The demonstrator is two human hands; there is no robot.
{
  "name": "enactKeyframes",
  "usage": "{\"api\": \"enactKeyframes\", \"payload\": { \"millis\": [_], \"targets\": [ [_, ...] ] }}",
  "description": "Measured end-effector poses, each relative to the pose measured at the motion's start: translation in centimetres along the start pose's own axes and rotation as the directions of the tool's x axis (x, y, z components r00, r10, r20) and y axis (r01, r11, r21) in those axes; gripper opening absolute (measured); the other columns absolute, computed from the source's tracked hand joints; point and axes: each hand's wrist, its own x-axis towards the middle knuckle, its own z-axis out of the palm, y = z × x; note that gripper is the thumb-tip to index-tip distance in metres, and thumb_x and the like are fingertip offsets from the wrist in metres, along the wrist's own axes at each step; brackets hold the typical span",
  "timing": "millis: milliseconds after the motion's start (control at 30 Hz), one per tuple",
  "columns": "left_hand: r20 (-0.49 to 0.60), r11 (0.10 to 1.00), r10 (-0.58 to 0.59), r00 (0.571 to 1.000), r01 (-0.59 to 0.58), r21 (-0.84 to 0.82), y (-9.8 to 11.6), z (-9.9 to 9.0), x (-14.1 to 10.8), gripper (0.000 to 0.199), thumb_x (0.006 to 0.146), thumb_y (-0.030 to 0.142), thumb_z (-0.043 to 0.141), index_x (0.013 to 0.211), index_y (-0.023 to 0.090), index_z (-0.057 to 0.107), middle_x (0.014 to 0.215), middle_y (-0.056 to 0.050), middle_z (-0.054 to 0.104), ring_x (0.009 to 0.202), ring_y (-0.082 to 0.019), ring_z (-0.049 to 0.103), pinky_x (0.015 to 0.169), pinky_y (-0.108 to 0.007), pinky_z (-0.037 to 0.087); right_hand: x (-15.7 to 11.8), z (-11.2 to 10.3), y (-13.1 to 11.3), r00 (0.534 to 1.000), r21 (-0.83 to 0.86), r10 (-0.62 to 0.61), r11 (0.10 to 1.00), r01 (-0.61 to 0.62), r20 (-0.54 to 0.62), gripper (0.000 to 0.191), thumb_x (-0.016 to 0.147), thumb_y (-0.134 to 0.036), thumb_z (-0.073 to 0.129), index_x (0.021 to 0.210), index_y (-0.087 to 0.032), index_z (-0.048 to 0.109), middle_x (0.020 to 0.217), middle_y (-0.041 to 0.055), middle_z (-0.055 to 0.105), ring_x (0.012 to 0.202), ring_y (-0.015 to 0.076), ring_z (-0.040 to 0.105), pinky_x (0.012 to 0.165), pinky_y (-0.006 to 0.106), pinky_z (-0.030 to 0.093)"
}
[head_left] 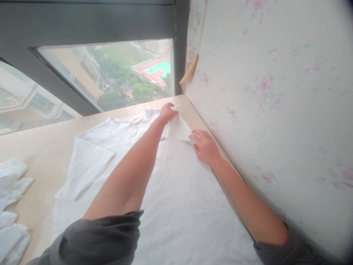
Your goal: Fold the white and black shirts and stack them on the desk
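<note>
A white T-shirt (187, 184) lies spread on a pale wooden surface, its collar toward the window and a small dark print on the chest. The sleeve on its left side is folded inward over the body. At the far shoulder, my left hand (168, 112) pinches the cloth near the top of the other sleeve, with that forearm crossing above the shirt. Lower down, by the wall, my right hand (206, 147) grips the free corner of this sleeve (179, 129), which is also turned in over the chest. My right fingertips are partly hidden by the cloth.
More white folded cloth (12, 184) lies at the left edge of the pale wooden surface (41, 151). A flower-patterned wall (264, 121) rises close along the right side, with a peeling wallpaper flap (189, 73). A dark window frame (110, 22) bounds the far side.
</note>
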Motion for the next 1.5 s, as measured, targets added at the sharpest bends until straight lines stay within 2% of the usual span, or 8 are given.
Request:
{"api": "enactKeyframes", "payload": {
  "millis": [133,400,533,633,833,1167,1300,1500],
  "targets": [
    [0.031,0.997,-0.034,0.999,0.036,-0.063,-0.2,0.1,0.4,0.044,0.063,0.01,0.068,0.106,0.02,0.064,0.085,-0.008,0.064,0.081,-0.025,0.063,0.075,-0.038,0.05,-0.3,0.0,0.3,0.998,-0.041,-0.011,0.999,0.009,-0.057,0.036,0.09,-0.003,0.042,0.103,-0.021,0.072,0.099,0.0092,0.068,0.097,0.0224,0.059,0.09,0.037,0.048],
    [0.021,0.996,0.049,0.999,-0.048,-0.07,-0.9,-0.1,-0.3,0.053,0.071,0.009,0.059,0.123,0.019,0.058,0.108,-0.012,0.069,0.087,-0.021,0.066,0.079,-0.035,0.053,-1.1,-0.3,0.3,0.999,0.006,-0.018,1.0,0.018,0.033,0.023,0.093,-0.016,0.051,0.103,-0.02,0.072,0.097,0.0089,0.067,0.093,0.0231,0.058,0.087,0.038,0.047],
    [-0.005,0.977,0.188,0.982,-0.187,0.102,-1.4,-0.7,-3.0,0.047,0.077,0.012,0.057,0.123,0.021,0.059,0.119,-0.012,0.066,0.101,-0.025,0.064,0.092,-0.04,0.051,-0.1,-0.2,0.4,0.993,0.097,0.06,0.994,-0.05,-0.098,0.027,0.094,-0.02,0.05,0.111,-0.019,0.07,0.106,0.0105,0.068,0.103,0.0244,0.06,0.095,0.039,0.049],
    [0.021,0.923,0.295,0.955,-0.291,0.251,-2.4,-1.1,-6.4,0.042,0.082,0.014,0.055,0.123,0.023,0.06,0.126,-0.01,0.063,0.113,-0.026,0.06,0.104,-0.043,0.044,1.4,0.3,1.0,0.978,0.148,0.161,0.979,-0.142,-0.129,0.03,0.091,-0.02,0.051,0.114,-0.019,0.069,0.114,0.0119,0.067,0.107,0.0252,0.061,0.099,0.04,0.048],
    [0.154,0.786,0.397,0.905,-0.422,0.452,-3.6,-0.7,-11.8,0.043,0.09,0.024,0.052,0.132,0.022,0.057,0.143,-0.014,0.054,0.134,-0.033,0.048,0.113,-0.051,0.035,3.6,0.8,2.3,0.864,0.144,0.478,0.855,-0.499,0.156,0.024,0.09,-0.031,0.054,0.101,-0.02,0.072,0.091,0.0059,0.075,0.084,0.0202,0.069,0.079,0.032,0.053],
    [0.243,0.633,0.475,0.846,-0.52,0.573,-4.4,1.6,-12.3,0.054,0.096,0.042,0.047,0.147,0.023,0.045,0.162,-0.013,0.033,0.152,-0.032,0.024,0.123,-0.058,0.008,4.6,0.4,0.0,0.938,-0.268,0.325,0.921,-0.284,0.12,0.027,0.095,-0.019,0.047,0.113,-0.014,0.067,0.105,0.0211,0.071,0.102,0.0306,0.066,0.088,0.043,0.05],
    [0.18,0.626,0.463,0.868,-0.464,0.626,-5.5,-1.1,-15.5,0.054,0.096,0.035,0.046,0.148,0.023,0.044,0.162,-0.012,0.033,0.152,-0.031,0.023,0.124,-0.055,0.01,5.0,2.0,-0.8,0.996,-0.121,0.019,0.993,-0.008,0.092,0.042,0.097,-0.021,0.045,0.136,-0.01,0.055,0.144,0.0201,0.053,0.135,0.0308,0.047,0.11,0.046,0.041],
    [0.098,0.646,0.376,0.921,-0.336,0.686,-9.1,-6.5,-21.4,0.052,0.092,0.029,0.05,0.143,0.02,0.048,0.155,-0.015,0.044,0.146,-0.034,0.035,0.119,-0.053,0.028,4.3,3.6,-1.7,0.989,-0.15,-0.024,0.988,0.046,0.144,0.047,0.098,-0.033,0.051,0.137,-0.01,0.055,0.147,0.0185,0.051,0.137,0.0329,0.041,0.114,0.049,0.033]
  ]
}}
